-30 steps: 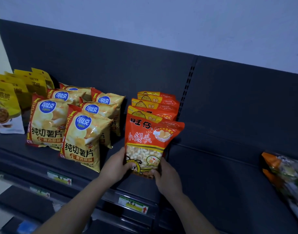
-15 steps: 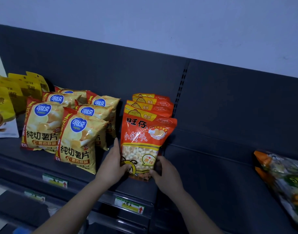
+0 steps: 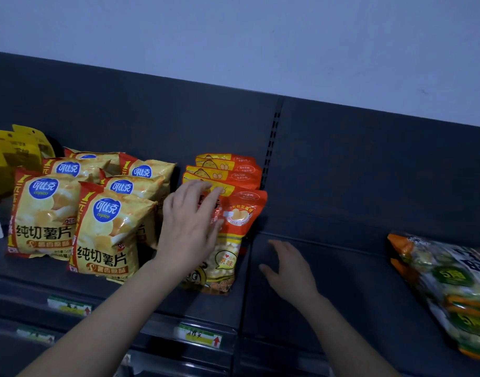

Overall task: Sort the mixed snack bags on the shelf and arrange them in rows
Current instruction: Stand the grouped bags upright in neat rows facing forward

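The left hand [image 3: 188, 227] is pressing straight fingers on the front orange bag [image 3: 234, 232], heading its row on the shelf [image 3: 342, 281], while the right hand [image 3: 290, 270] is hovering empty and slack; too hard a push is risking toppling that row.

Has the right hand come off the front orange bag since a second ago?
Yes. The right hand left the lower corner of the front orange bag and moved right, past the shelf seam, open.
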`<state>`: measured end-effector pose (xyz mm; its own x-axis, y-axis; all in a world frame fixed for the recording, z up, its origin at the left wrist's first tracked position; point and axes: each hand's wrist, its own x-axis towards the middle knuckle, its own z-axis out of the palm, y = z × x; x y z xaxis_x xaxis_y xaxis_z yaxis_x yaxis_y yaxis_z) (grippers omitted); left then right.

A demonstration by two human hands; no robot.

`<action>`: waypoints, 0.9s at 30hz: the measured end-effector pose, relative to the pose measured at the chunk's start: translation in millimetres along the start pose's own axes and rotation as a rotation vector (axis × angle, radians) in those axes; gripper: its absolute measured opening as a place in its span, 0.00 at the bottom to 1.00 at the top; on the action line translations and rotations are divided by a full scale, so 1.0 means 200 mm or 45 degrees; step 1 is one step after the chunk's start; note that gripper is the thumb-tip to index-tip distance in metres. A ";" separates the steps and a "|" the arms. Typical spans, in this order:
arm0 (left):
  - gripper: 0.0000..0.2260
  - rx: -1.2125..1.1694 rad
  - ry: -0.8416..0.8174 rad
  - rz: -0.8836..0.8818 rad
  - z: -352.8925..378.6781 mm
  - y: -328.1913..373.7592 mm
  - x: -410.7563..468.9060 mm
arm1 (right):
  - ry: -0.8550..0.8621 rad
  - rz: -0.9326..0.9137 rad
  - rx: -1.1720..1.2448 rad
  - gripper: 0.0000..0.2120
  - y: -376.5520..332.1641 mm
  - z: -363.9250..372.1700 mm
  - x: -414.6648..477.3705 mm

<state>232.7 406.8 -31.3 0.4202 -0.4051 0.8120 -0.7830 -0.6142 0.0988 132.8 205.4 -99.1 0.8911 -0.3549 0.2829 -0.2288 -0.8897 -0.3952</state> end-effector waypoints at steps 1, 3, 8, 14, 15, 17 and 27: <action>0.20 0.023 0.012 0.073 -0.02 0.05 0.05 | 0.030 -0.004 -0.046 0.27 0.02 -0.04 0.00; 0.20 0.075 -0.011 0.221 -0.04 0.15 0.13 | 0.080 -0.004 -0.171 0.27 0.06 -0.12 -0.01; 0.26 0.188 -0.288 0.492 0.07 0.43 0.24 | 0.106 0.121 -0.497 0.27 0.20 -0.35 -0.04; 0.27 0.203 -0.540 0.632 0.29 0.74 0.29 | 0.058 0.344 -0.734 0.27 0.41 -0.65 -0.16; 0.26 0.196 -0.557 0.635 0.32 0.79 0.29 | 0.042 0.386 -0.754 0.27 0.45 -0.69 -0.18; 0.24 0.166 -0.591 0.649 0.39 0.89 0.29 | 0.012 0.463 -0.796 0.27 0.54 -0.78 -0.24; 0.20 0.107 -0.715 0.673 0.68 1.49 0.26 | -0.112 0.672 -0.887 0.25 1.07 -1.15 -0.53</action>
<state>83.4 109.5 -38.1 0.1878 -0.9274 0.3234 -0.9161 -0.2841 -0.2828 -100.5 -13.2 -11.4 0.6216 -0.7718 0.1342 -0.7814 -0.5986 0.1763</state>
